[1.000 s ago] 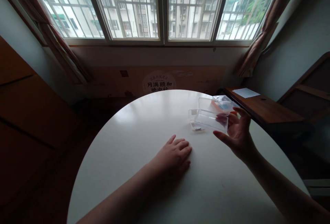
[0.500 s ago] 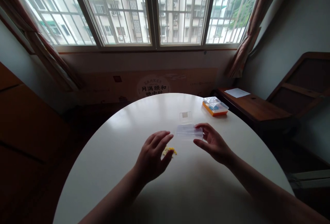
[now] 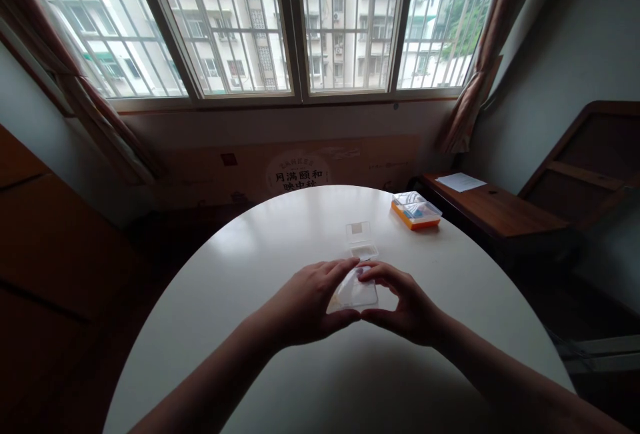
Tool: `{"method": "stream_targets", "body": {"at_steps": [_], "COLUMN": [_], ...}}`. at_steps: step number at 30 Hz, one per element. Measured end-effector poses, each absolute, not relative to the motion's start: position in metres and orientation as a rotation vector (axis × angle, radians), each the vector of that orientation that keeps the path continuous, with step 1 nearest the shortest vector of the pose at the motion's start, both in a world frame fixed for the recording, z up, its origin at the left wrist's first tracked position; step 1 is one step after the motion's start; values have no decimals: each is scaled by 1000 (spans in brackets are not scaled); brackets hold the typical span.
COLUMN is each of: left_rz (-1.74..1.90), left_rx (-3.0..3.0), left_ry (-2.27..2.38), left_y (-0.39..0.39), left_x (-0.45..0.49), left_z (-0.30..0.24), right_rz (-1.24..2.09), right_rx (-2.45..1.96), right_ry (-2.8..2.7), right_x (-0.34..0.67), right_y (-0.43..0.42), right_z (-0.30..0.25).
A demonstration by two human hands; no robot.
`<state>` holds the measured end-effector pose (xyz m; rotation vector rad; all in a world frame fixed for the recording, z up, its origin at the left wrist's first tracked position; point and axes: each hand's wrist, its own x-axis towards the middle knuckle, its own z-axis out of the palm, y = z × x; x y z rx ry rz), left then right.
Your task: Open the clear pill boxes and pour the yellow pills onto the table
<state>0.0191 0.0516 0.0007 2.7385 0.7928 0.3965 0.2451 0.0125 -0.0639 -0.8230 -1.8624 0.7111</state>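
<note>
A clear plastic box (image 3: 361,294), or its lid, is held low over the white table (image 3: 225,301) between my two hands. My left hand (image 3: 317,297) curves around its left side, thumb at the near edge and fingers at the far edge. My right hand (image 3: 407,301) grips it from the right, with a bent index finger on top and the thumb tip close to the left thumb. Behind them a small clear case (image 3: 361,241) lies with its lid folded back. The little yellow and pale pieces are mostly hidden by the left hand and the plastic.
An orange box with a clear compartment lid (image 3: 416,211) stands near the table's far right edge. Beyond it, a wooden side table (image 3: 520,211) carries a sheet of paper (image 3: 461,182). A barred window spans the wall ahead.
My right hand has brought the clear plastic nearer and to the left, over the small pieces. My left hand has moved right and closed around its other side.
</note>
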Motion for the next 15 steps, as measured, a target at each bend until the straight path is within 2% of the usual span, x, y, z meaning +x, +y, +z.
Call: {"method": "stream_targets", "body": {"at_steps": [8, 15], "left_rz": [359, 550], "left_rx": [2740, 2866], "left_ry": [780, 1022], "left_y": [52, 68], "left_x": [19, -10], "left_z": [-5, -18], "right_rz": [694, 594], "right_rx": [-791, -1011], "right_ry": [-1881, -1938], "right_x": [239, 243], "right_y": [10, 18], "right_z": [-64, -71]}}
